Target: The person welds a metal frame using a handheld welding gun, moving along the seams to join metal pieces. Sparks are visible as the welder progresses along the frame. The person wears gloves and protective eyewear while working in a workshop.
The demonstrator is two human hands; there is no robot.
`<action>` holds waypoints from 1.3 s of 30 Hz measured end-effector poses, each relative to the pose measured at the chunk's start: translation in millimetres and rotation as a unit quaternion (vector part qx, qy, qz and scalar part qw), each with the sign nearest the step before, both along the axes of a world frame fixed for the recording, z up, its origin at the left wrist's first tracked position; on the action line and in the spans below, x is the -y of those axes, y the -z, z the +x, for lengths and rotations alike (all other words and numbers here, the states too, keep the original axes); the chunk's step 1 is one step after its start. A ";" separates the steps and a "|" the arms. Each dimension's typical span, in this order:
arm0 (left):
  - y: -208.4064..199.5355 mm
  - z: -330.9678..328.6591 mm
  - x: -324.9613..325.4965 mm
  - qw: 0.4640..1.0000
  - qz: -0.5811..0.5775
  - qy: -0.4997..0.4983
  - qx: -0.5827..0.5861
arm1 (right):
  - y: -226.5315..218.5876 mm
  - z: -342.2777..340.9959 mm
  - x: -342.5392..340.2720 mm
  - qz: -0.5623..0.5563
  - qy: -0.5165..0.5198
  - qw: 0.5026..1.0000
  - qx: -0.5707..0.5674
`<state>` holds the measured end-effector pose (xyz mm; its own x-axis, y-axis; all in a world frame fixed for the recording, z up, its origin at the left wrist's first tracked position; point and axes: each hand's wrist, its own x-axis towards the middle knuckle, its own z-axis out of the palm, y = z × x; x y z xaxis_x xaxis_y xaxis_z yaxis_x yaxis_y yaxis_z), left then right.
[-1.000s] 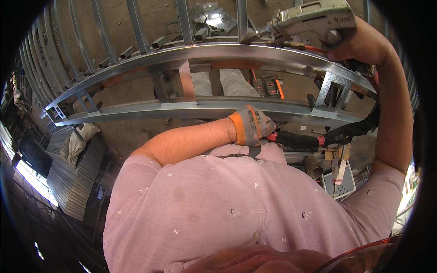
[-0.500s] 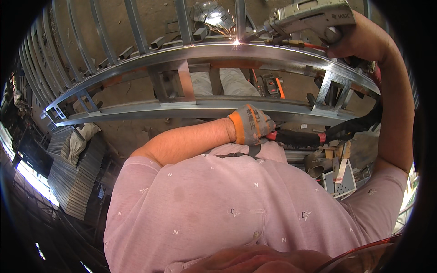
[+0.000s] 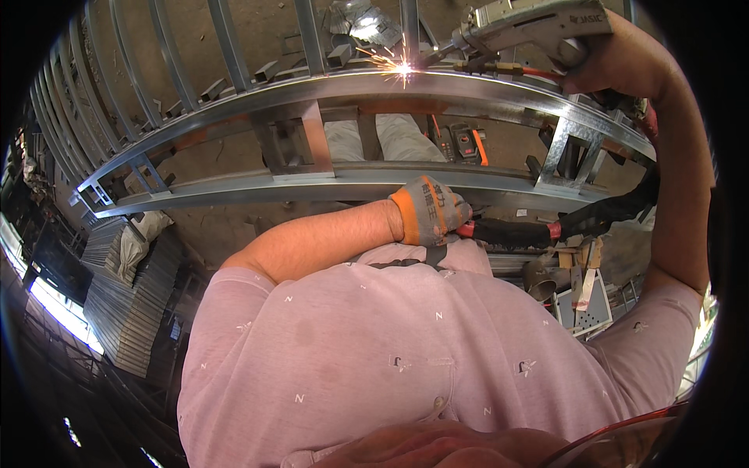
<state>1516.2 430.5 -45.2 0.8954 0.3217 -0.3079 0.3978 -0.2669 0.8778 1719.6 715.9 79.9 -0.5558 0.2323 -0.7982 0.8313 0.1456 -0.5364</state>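
My right hand (image 3: 628,66), bare, is closed round the handle of a pale handheld welding gun (image 3: 538,27) at the upper right. Its nozzle points left and down at a bright arc (image 3: 403,69), where an upright bar (image 3: 409,35) meets the long rail of a shiny metal frame (image 3: 351,86). Sparks spray mostly up and to the left. In front of my chest, my left hand (image 3: 431,210), in a grey and orange glove, is closed on the end of a black-sleeved cable (image 3: 511,234) with red bands. The cable runs right, toward the gun side. The gloved fingertips are partly hidden.
The frame's lower rail (image 3: 234,189) crosses between the arc and my left hand. Several upright bars (image 3: 230,43) rise beyond it. A black and orange device (image 3: 466,146) lies beneath. Corrugated sheets (image 3: 125,304) are stacked at left; a white perforated panel (image 3: 589,308) stands at right.
The spark burst has become wider around the arc, and the nozzle has shifted very slightly left. My left hand keeps its hold on the cable.
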 end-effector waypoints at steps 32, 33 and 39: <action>4.1 -1.4 5.8 1.000 -0.003 -0.019 0.014 | 35.8 45.6 3.1 0.047 0.128 0.990 0.032; 4.0 -1.4 5.8 1.000 -0.001 -0.015 0.012 | 38.7 50.7 4.7 0.054 0.136 0.989 0.030; -2.6 0.8 1.1 1.000 0.007 0.006 -0.014 | 45.2 69.7 8.0 0.075 0.181 0.980 0.021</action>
